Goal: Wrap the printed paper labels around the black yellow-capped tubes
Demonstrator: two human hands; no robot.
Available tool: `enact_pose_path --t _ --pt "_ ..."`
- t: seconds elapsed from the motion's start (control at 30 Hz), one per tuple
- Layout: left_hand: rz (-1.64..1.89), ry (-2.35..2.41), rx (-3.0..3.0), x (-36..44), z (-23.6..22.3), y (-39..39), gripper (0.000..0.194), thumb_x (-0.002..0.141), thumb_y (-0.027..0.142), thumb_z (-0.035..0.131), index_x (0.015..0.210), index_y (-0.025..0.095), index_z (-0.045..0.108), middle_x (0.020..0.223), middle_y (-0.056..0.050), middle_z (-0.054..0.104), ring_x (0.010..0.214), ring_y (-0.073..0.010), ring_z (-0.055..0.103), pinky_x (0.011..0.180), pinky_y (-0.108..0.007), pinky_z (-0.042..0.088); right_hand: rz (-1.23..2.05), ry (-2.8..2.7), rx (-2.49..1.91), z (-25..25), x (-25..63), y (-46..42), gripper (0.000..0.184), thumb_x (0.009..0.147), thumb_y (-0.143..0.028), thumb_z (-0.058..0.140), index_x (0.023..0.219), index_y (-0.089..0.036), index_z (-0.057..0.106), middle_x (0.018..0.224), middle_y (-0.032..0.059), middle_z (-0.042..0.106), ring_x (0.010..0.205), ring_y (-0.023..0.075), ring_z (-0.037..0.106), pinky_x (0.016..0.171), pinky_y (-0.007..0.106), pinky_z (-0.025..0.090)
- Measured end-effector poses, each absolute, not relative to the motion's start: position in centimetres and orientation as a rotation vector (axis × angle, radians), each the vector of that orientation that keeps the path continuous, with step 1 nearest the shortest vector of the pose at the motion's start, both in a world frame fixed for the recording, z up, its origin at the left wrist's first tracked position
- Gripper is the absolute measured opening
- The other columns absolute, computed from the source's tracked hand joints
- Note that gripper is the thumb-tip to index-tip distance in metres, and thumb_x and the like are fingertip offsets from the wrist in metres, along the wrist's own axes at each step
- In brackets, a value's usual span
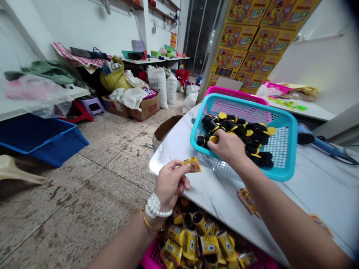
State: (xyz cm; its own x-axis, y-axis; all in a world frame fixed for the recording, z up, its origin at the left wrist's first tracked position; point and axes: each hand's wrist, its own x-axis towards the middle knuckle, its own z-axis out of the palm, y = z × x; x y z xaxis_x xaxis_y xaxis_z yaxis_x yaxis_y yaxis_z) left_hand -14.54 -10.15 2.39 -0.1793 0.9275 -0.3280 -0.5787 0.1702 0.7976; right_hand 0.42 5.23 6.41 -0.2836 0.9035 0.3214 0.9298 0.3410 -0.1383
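A small yellow printed label (193,164) is pinched between the thumb and fingers of my left hand (172,181), beside the table's front edge. My right hand (227,146) reaches into a turquoise plastic basket (291,149). Its fingers close on a black cylinder with a yellow cap (213,139); the fingertips are partly hidden. Several more black cylinders (256,129) with yellow ends lie jumbled around it. Below my left hand, a pink basket (153,257) holds many similar pieces wrapped in yellow labels (190,244). A stack of labels (246,199) lies on the table under my right forearm.
The baskets are at a white marbled table (316,172). A blue tool with a cord (322,144) lies at the right. Yellow printed cartons (249,48) are stacked behind. A blue bin (45,138), sacks (158,84) and cardboard boxes (146,106) stand on the floor.
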Motion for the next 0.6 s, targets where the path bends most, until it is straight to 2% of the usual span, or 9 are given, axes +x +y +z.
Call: enact_pose_path --t 0.07,0.13,0.2,0.27,0.43,0.6 --pt "1.430 1.015 0.378 -14.9 2.4 -9.7 0.040 0.065 0.037 0.086 0.084 0.017 0.057 0.053 0.003 0.062 0.031 -0.0036 0.040 0.033 -0.014 0.011 0.190 -2.191 -1.369 6.6 2.2 3.9 0.027 0.079 -0.031 0.069 0.101 -0.016 0.073 0.090 0.0106 0.076 0.082 0.0269 0.072 0.077 0.040 0.055" --pt "1.440 0.965 0.349 -14.9 2.4 -9.1 0.037 0.065 0.030 0.086 0.088 0.013 0.062 0.065 -0.001 0.068 0.035 -0.0024 0.043 0.033 -0.015 0.011 0.695 -2.047 -1.138 6.7 4.0 1.9 0.033 0.079 -0.035 0.073 0.107 -0.018 0.072 0.085 0.0063 0.075 0.072 0.0223 0.071 0.072 0.039 0.058" --pt "1.413 0.905 0.321 -14.4 2.5 -8.5 0.032 0.067 0.024 0.085 0.088 0.010 0.067 0.068 -0.001 0.066 0.040 -0.0010 0.043 0.034 -0.014 0.013 1.074 -1.858 -1.005 6.4 5.4 -0.2 0.040 0.079 -0.037 0.077 0.115 -0.020 0.069 0.085 0.0050 0.076 0.071 0.0210 0.072 0.070 0.038 0.061" --pt "1.364 0.835 0.284 -13.9 2.8 -7.9 0.025 0.068 0.019 0.083 0.084 0.008 0.068 0.063 0.002 0.059 0.042 -0.0002 0.041 0.036 -0.012 0.014 1.228 -1.711 -0.951 6.0 6.2 -1.7 0.042 0.078 -0.034 0.081 0.116 -0.021 0.069 0.088 0.0049 0.076 0.073 0.0207 0.073 0.071 0.038 0.062" --pt "1.273 0.730 0.236 -13.0 3.4 -7.0 0.016 0.072 0.014 0.078 0.078 0.010 0.063 0.067 0.002 0.057 0.042 0.0008 0.037 0.035 -0.011 0.014 1.180 -1.670 -0.956 4.6 6.7 -2.6 0.033 0.076 -0.028 0.082 0.107 -0.022 0.072 0.086 0.0039 0.076 0.074 0.0185 0.072 0.070 0.032 0.061" --pt "1.265 0.739 0.236 -12.6 3.3 -6.5 0.008 0.079 0.011 0.071 0.080 0.008 0.063 0.067 0.002 0.056 0.042 0.0008 0.037 0.034 -0.010 0.016 0.776 -1.925 -0.939 4.3 7.3 -2.4 0.028 0.083 -0.024 0.073 0.111 -0.023 0.070 0.098 0.0052 0.072 0.082 0.0176 0.069 0.076 0.032 0.059"
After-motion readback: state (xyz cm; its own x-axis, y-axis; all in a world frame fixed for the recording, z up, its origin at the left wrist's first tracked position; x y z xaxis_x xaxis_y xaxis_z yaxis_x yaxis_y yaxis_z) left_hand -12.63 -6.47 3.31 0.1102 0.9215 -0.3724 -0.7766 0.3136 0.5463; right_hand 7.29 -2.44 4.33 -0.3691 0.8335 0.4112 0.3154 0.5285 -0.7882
